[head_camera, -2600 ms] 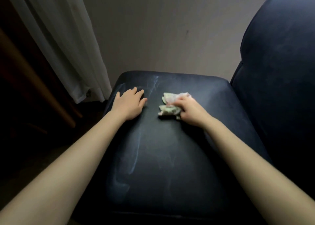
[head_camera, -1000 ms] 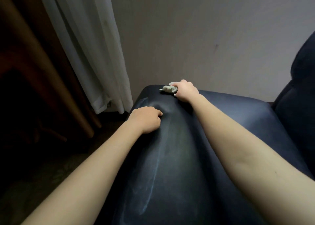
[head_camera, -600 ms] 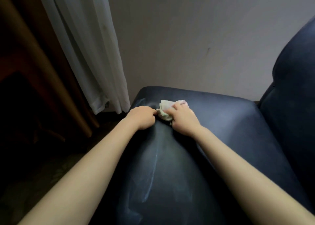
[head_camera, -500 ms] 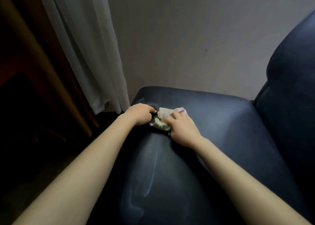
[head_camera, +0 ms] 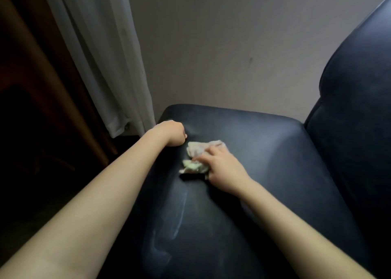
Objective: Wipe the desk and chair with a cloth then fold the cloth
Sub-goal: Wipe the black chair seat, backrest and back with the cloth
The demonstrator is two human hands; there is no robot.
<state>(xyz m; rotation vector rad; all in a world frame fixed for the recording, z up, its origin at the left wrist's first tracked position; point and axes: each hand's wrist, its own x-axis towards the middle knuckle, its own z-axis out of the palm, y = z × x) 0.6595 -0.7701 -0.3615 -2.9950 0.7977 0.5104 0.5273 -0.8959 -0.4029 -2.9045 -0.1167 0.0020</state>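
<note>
A crumpled pale cloth (head_camera: 195, 152) lies on the dark blue chair seat (head_camera: 254, 151), a little left of its middle. My right hand (head_camera: 222, 168) holds the cloth, fingers curled over its near right side and pressing it onto the seat. My left hand (head_camera: 170, 133) is a closed fist resting near the seat's far left edge, just left of the cloth and apart from it, holding nothing. Pale streaks (head_camera: 179, 217) run along the seat's left part, nearer to me.
The chair's dark backrest (head_camera: 359, 109) rises on the right. A white curtain (head_camera: 101, 56) hangs at the far left beside a plain wall (head_camera: 232, 46). Dark wooden furniture (head_camera: 31, 88) and dim floor lie left of the seat.
My right hand has drawn the cloth back from the seat's far edge toward me and slightly right. My left hand has stayed a fist near the left edge.
</note>
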